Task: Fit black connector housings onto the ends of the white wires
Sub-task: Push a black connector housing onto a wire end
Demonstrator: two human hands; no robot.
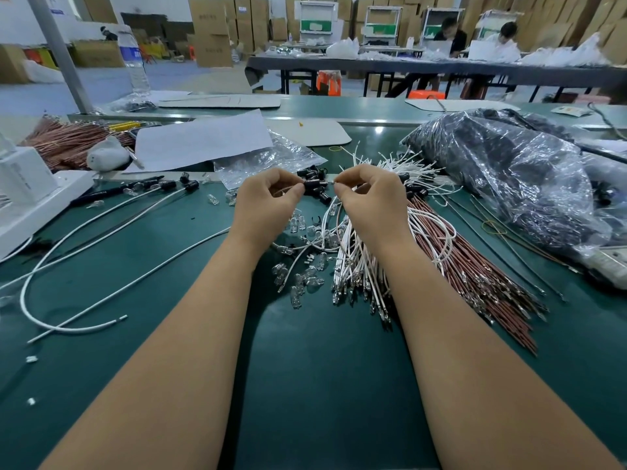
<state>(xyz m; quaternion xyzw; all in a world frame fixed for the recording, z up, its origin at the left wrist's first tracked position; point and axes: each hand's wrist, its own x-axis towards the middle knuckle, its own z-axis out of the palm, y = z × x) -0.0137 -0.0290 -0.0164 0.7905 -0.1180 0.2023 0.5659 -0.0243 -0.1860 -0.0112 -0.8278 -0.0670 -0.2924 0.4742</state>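
Note:
My left hand (268,198) pinches a black connector housing (310,184) between thumb and fingers, above the green mat. My right hand (368,198) pinches the metal-tipped end of a white wire (331,180) just right of the housing, a small gap between them. The wire loops down under my right hand toward a bundle of white wires (356,262). More black housings (317,193) lie in a small heap behind my hands. Two finished wires with black housings (191,184) lie to the left.
Brown-red wires (475,276) fan out right of the white bundle. Small clear glass bulbs (302,273) are scattered below my left hand. A big plastic bag of black parts (509,178) fills the right. A white box (30,195) stands at the left edge, paper (203,140) behind.

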